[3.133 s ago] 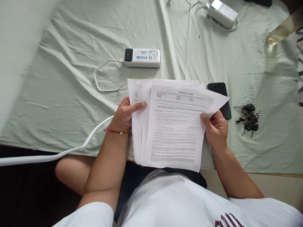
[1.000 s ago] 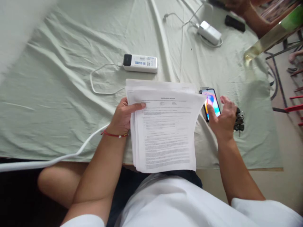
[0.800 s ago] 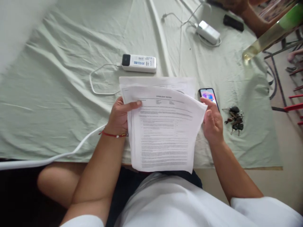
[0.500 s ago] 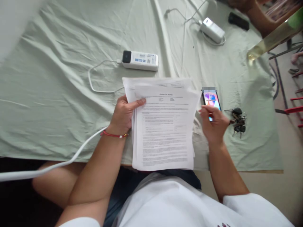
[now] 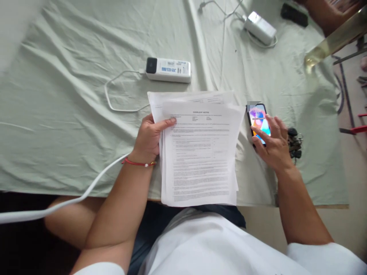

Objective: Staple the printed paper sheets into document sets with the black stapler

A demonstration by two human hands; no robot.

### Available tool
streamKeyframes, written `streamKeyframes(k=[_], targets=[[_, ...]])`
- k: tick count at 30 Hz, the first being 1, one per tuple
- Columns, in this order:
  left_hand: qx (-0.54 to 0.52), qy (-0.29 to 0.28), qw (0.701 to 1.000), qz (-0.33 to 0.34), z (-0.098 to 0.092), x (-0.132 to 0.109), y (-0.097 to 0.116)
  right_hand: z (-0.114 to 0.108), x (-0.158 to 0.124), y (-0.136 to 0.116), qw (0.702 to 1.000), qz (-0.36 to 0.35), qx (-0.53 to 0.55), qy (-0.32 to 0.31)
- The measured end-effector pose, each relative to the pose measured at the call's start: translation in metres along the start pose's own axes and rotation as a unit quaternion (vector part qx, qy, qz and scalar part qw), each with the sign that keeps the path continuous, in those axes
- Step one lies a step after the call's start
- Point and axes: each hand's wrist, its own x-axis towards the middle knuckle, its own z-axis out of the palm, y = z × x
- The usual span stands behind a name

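A loose stack of printed papers [image 5: 200, 160] is gripped at its left edge by my left hand [image 5: 150, 137], thumb on top and the other fingers hidden underneath. The sheets are slightly fanned, and their lower end reaches past the table's front edge. To the right of them lies a smartphone [image 5: 260, 120] with its screen lit in bright colours. My right hand [image 5: 273, 143] is over the phone's lower part, fingers spread and fingertips at the screen and edge. Partly behind that hand sits a bunch of keys [image 5: 295, 143].
A white power bank [image 5: 168, 70] with a cable lies beyond the papers. Farther right are a white adapter [image 5: 260, 28] with its cord, a black object [image 5: 294, 15] and a clear bottle [image 5: 321, 55]. Another person's arm [image 5: 325, 17] rests at the far right corner.
My right hand has moved right from beside the papers onto the phone, and its fingers have spread. My left hand keeps the papers in the same place. The view has shifted slightly.
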Motion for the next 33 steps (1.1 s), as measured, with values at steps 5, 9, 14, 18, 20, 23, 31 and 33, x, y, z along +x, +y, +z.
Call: streamKeyframes(k=[5,9,14,18,20,23,31,33], targets=[[-0.018,0.012,1.0,0.006,-0.001,0.003,0.0,-0.011,-0.003,0.025,0.983,0.125,-0.064,0.115],[-0.03,0.023,0.999,0.003,-0.001,0.005,0.001,-0.021,0.01,0.027,0.965,0.19,-0.036,0.178],[-0.023,0.036,0.999,0.009,-0.001,0.007,-0.001,-0.011,0.031,0.001,0.96,0.16,0.051,0.225],[-0.036,0.036,0.999,0.003,0.0,0.005,0.0,-0.005,0.026,-0.005,0.969,0.155,0.049,0.186],[-0.042,0.039,0.998,-0.001,0.001,0.003,0.001,-0.006,0.021,-0.002,0.973,0.15,0.042,0.169],[-0.045,0.036,0.998,-0.003,0.002,0.002,0.002,-0.008,0.017,0.004,0.974,0.147,0.035,0.167],[-0.036,0.041,0.998,0.006,0.001,0.004,0.0,-0.01,0.015,0.011,0.992,0.098,0.069,0.048],[-0.031,0.04,0.999,0.006,0.001,0.004,0.0,-0.011,0.014,0.013,0.993,0.085,0.069,0.044]])
